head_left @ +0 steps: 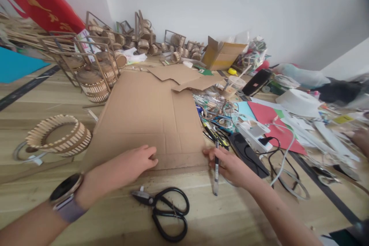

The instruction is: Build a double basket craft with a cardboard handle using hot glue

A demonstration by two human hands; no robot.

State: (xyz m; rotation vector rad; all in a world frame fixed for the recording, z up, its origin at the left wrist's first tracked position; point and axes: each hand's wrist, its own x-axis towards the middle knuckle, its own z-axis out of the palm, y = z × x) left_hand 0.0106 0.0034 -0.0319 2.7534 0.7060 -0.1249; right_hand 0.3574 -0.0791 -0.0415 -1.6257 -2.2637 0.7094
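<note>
A large flat sheet of brown cardboard lies on the wooden floor in front of me. My left hand, with a watch on its wrist, rests on the sheet's near edge, fingers curled down onto it. My right hand presses on the sheet's near right corner and grips a pen that points away from me. Black scissors lie closed on the floor just below both hands, touching neither.
A round slatted wooden basket sits at the left; more baskets and wooden frames stand behind. To the right lie red paper, cables, a white box, tools and scraps. An open carton is by the wall. Another person's hand shows at far right.
</note>
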